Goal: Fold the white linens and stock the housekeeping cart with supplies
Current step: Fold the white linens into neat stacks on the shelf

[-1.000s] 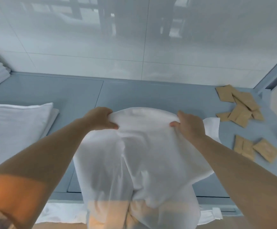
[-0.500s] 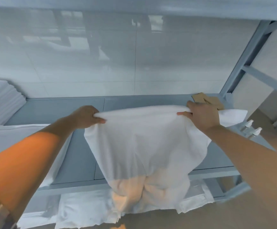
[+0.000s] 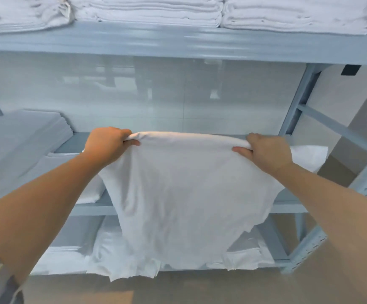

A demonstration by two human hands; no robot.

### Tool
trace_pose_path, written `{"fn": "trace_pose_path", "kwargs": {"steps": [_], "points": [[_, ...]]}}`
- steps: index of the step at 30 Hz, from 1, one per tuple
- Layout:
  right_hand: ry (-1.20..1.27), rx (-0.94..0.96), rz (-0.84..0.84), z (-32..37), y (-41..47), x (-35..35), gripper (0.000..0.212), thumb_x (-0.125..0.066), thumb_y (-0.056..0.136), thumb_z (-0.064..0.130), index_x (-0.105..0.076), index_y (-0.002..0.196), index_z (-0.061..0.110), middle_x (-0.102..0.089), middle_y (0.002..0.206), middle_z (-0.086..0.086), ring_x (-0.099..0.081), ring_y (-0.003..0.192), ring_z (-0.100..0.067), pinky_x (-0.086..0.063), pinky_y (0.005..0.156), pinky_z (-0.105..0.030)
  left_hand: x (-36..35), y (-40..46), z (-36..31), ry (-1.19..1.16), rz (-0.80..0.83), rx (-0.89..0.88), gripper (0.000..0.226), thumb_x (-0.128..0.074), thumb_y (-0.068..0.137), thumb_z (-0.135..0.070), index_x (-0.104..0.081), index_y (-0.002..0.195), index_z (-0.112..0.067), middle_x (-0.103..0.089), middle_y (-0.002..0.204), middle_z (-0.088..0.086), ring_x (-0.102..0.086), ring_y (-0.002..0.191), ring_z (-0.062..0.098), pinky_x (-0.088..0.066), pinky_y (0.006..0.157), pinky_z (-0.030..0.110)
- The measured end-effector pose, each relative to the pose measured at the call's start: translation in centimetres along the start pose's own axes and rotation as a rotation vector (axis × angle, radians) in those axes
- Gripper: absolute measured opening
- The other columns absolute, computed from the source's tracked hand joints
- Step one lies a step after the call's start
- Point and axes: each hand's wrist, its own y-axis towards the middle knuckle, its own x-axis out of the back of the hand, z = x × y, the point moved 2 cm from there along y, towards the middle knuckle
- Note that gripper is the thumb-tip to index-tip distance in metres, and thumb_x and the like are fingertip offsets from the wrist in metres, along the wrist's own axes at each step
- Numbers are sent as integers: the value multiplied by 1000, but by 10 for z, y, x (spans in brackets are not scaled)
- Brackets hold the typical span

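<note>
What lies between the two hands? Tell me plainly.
In the head view, only the top edge of the white linen spans the stretch between the left hand and the right hand. Both hands grip that edge, and the cloth hangs below.

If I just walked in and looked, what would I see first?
First you'd see the big white sheet hanging in the middle, with the left hand and the right hand each gripping its top edge. Then the folded towels stacked on the top shelf above, and a folded linen pile on the left.
</note>
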Motion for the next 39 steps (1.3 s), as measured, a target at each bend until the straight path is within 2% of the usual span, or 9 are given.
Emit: {"fn": "trace_pose_path", "kwargs": {"steps": [4,7,12,16,19,23,29,33,39], "points": [[115,12,-204,-5,-1,62,53,-49,84,63,-34,73,13,-45,55,-8,-40,48,-25,-24,46,-30,74,-13,2,71,-140,-34,50,-52,87,-57,-50,68,-11,-56,60,17,-56,58,35,-27,50,29],[160,-55,-373,-12,2,103,52,-45,86,62,-32,69,14,-31,51,-2,-30,44,-20,-14,47,-22,109,-23,1,38,-335,-1,61,-44,87,-67,-40,59,-14,-41,46,7,-37,42,25,-20,45,24],[-82,101,29,0,-18,70,60,-20,84,72,-37,79,15,-45,60,-3,-42,53,-24,-27,50,-31,72,-47,0,191,-27,-115,56,-36,84,-69,-36,64,-16,-53,54,6,-51,50,28,-29,47,29],[-3,95,-45,4,1,62,58,-32,85,68,-43,78,11,-40,58,-5,-39,51,-25,-24,49,-32,59,-31,15,184,-107,-121,59,-39,79,-70,-37,61,-14,-46,46,6,-41,42,25,-18,44,25],[27,156,-96,6,23,53,58,-41,83,63,-48,71,7,-44,50,-10,-41,43,-26,-24,46,-29,48,-7,29,154,-129,-165,59,-33,76,-72,-32,59,-16,-36,42,0,-35,40,23,-23,44,25],[13,161,-88,7,57,22,54,-59,83,56,-51,69,4,-48,47,-12,-47,38,-29,-28,43,-27,16,31,51,168,-137,-223,71,-24,83,-77,-45,61,-13,-50,45,6,-50,42,29,-24,43,25],[29,143,-111,12,106,-35,64,-34,88,61,-54,75,1,-48,48,-13,-48,39,-29,-29,45,-26,-49,91,80,180,9,-152,67,-2,74,-78,-38,72,-22,-51,54,-3,-47,53,23,-30,49,27],[43,149,-33,13,132,-81,65,-29,89,60,-56,81,1,-48,48,-11,-47,40,-28,-31,44,-26,-96,117,88,123,30,-185,66,-13,78,-75,-44,71,-17,-53,53,1,-52,51,25,-38,51,28],[14,223,-74,17,186,-161,73,-17,87,63,-58,94,3,-54,57,-13,-53,50,-29,-30,50,-28,-164,151,107,199,18,-161,66,-9,78,-76,-45,73,-21,-51,54,-3,-52,52,23,-31,49,26]]}}
